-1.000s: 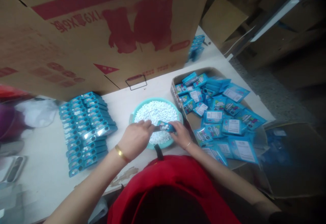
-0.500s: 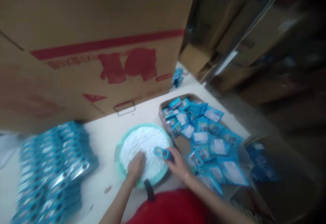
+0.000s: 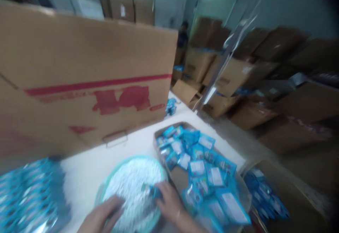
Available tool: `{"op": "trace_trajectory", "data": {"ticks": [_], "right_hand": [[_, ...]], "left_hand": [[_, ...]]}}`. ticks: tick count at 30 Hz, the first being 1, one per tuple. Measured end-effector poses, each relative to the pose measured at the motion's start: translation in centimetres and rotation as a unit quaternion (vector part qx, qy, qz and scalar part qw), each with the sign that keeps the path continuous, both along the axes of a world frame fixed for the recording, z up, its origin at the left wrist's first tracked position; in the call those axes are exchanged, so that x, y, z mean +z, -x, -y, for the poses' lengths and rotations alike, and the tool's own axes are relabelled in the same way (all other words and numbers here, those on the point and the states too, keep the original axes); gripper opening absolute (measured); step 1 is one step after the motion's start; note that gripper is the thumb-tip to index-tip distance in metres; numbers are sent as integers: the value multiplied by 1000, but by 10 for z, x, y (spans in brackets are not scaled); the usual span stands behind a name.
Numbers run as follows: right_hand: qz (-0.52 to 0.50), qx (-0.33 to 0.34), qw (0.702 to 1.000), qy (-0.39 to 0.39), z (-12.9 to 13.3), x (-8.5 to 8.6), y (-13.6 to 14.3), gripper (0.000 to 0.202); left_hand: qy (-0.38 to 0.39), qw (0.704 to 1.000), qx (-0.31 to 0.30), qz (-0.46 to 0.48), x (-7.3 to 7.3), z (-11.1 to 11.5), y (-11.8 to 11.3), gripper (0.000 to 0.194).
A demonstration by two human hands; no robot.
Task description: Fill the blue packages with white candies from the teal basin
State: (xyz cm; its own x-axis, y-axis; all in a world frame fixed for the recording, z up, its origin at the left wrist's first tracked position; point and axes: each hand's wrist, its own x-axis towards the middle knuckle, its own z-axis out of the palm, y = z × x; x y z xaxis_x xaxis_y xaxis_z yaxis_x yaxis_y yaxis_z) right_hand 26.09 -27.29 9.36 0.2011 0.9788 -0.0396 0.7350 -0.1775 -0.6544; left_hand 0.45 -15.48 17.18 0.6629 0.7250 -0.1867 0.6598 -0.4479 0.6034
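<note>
The right hand's (image 3: 169, 201) fingers still gripped a small blue pack (image 3: 152, 191) above the bowl (image 3: 114, 171). The left hand (image 3: 104, 212) had slid from deep in the white bits (image 3: 129, 181) toward the left rim, fingers bent and a little apart; I couldn't tell if they held bits. More brown boxes (image 3: 224, 74) showed.

Extends the left hand (image 3: 104, 212) in from the bottom edge, back upward, with fingers loosely bent and pointing right and a gap between the digits. Holds the right hand (image 3: 168, 199) opposite, turned leftward, with fingers and thumb gathered in a grip. Slants the right forearm (image 3: 190, 224) down toward the lower right. Leaves space between both hands, without touching.
</note>
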Motion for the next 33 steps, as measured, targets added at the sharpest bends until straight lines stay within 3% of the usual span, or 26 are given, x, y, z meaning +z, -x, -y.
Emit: {"op": "trace_trajectory", "data": {"ticks": [2, 5, 9, 13, 15, 17, 21, 24, 26, 29, 33], "right_hand": [[-12, 48, 999, 5, -1, 22, 3, 53], [-32, 83, 996, -32, -4, 27, 8, 49], [-55, 101, 991, -66, -1, 19, 15, 45], [-71, 97, 990, -78, 2, 13, 15, 42], [-83, 84, 990, -76, 3, 10, 11, 41], [-93, 60, 991, -74, 5, 7, 5, 38], [-105, -11, 992, -71, 10, 7, -9, 36], [-119, -42, 990, -65, 13, 8, -15, 38], [-130, -55, 988, -60, 14, 8, -17, 40], [-142, -71, 986, -48, 16, 7, -16, 42], [-149, -88, 984, -50, 19, 3, -16, 44]], "left_hand": [[3, 996, -73, -59, 40, 4, -21, 28], [-11, 978, -132, -161, 76, 4, -52, 26], [-42, 960, -145, -236, 100, 16, -77, 25], [-66, 962, -144, -222, 109, 23, -76, 27], [-89, 964, -125, -218, 98, 15, -60, 25], [-100, 961, -88, -240, 72, 3, -38, 21], [-15, 962, -17, -273, -10, -5, -6, 16], [24, 970, 3, -243, -68, 8, -19, 16], [33, 976, 13, -216, -94, 20, -39, 19], [49, 983, 37, -172, -112, 31, -60, 23], [76, 989, 50, -121, -105, 30, -45, 23]]}}
